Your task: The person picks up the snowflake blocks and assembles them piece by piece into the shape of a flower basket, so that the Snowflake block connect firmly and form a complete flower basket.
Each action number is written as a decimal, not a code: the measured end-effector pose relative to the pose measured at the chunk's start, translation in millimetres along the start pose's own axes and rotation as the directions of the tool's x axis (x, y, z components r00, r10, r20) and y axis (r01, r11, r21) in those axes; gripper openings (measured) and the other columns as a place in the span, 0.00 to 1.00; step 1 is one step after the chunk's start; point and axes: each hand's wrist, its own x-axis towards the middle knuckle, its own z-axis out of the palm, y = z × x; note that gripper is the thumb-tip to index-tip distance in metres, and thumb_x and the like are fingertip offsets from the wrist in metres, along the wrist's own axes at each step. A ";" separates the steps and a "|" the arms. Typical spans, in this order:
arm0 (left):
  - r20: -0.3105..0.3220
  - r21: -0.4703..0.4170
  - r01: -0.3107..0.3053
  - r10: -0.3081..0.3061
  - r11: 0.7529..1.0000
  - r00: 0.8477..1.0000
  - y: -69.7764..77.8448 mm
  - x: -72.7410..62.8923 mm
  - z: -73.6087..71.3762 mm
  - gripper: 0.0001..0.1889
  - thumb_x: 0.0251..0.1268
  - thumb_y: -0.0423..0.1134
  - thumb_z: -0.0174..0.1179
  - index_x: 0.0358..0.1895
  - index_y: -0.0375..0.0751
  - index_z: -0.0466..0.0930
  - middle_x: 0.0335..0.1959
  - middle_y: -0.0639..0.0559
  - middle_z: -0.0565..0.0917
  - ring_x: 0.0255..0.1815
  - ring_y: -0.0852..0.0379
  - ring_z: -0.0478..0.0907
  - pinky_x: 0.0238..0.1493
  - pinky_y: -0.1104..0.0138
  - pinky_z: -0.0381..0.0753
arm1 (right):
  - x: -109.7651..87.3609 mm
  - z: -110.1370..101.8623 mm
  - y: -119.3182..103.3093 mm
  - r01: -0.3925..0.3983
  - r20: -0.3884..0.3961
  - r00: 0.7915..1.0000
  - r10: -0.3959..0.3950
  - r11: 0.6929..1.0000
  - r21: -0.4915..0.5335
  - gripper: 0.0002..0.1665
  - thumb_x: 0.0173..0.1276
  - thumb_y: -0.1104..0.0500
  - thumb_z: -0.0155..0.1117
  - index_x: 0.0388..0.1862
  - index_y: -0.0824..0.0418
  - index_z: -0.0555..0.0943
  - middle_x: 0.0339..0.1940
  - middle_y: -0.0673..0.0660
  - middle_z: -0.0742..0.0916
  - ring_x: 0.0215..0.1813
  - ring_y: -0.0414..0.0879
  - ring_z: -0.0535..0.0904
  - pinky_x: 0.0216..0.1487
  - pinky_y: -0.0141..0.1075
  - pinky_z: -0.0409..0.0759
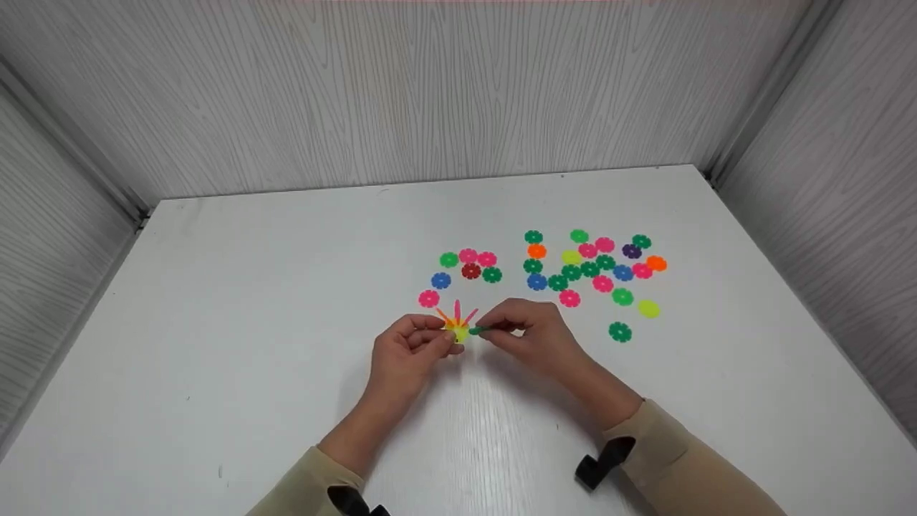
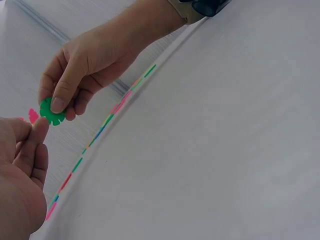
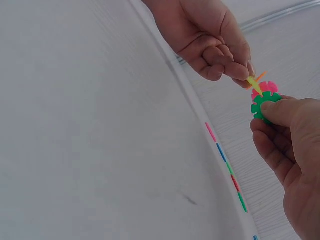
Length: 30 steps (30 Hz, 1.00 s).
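Now the left hand pinches a yellow notched disc, the right hand a green notched disc, perhaps misaligned and so liable to slip

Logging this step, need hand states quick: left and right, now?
Left hand: closed, holding a yellow notched disc with pink discs and orange attached.
Right hand: closed, pinching a green notched disc.

Lab-like, boxed-in spot where I work; wider building I can't tell. Plain white tabletop before me, wood-grain back panel, matching left panel and right panel, grey corner strips, black gadgets at my cuffs.
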 end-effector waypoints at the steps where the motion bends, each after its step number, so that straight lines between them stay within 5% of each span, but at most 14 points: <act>1: 0.006 -0.001 0.012 -0.012 1.000 1.000 0.2 0.2 0.2 0.15 0.71 0.35 0.71 0.55 0.35 0.80 0.43 0.42 0.92 0.44 0.44 0.91 0.55 0.61 0.87 | -0.1 0.0 0.2 0.002 0.002 1.000 -0.002 1.000 0.001 0.10 0.70 0.63 0.76 0.48 0.54 0.93 0.43 0.44 0.92 0.45 0.41 0.87 0.49 0.35 0.88; 9: 0.023 0.019 0.119 -0.119 0.993 0.993 2.9 2.6 0.3 0.14 0.70 0.36 0.72 0.53 0.35 0.83 0.44 0.41 0.92 0.44 0.45 0.92 0.54 0.62 0.87 | -0.8 -1.5 -2.6 -0.022 -0.003 1.000 0.022 1.000 -0.020 0.11 0.68 0.61 0.78 0.49 0.58 0.93 0.42 0.43 0.92 0.44 0.40 0.88 0.47 0.36 0.89; 20: 0.043 0.085 0.094 -0.098 0.992 0.994 5.7 1.8 2.2 0.11 0.70 0.34 0.72 0.48 0.33 0.82 0.40 0.41 0.91 0.41 0.46 0.92 0.53 0.63 0.88 | -3.8 0.0 -5.7 0.032 -0.001 0.999 -0.032 0.999 0.004 0.09 0.68 0.62 0.78 0.47 0.54 0.94 0.41 0.45 0.93 0.45 0.41 0.89 0.48 0.34 0.88; 26: 0.039 0.054 0.111 -0.113 0.992 0.993 3.4 2.6 1.1 0.13 0.71 0.35 0.72 0.51 0.34 0.82 0.42 0.40 0.91 0.42 0.45 0.92 0.53 0.63 0.88 | -2.1 -4.4 -5.1 -0.025 0.047 0.999 0.026 0.999 -0.020 0.11 0.68 0.60 0.79 0.49 0.53 0.93 0.42 0.44 0.92 0.44 0.41 0.87 0.47 0.35 0.88; 30: -0.026 0.035 0.118 -0.117 0.992 0.993 2.2 3.7 -1.9 0.13 0.72 0.36 0.71 0.53 0.36 0.82 0.43 0.40 0.91 0.43 0.45 0.91 0.54 0.64 0.87 | 2.1 -18.9 2.0 -0.099 0.079 0.991 0.104 0.993 -0.063 0.18 0.69 0.56 0.79 0.57 0.55 0.90 0.48 0.45 0.91 0.47 0.41 0.88 0.51 0.37 0.88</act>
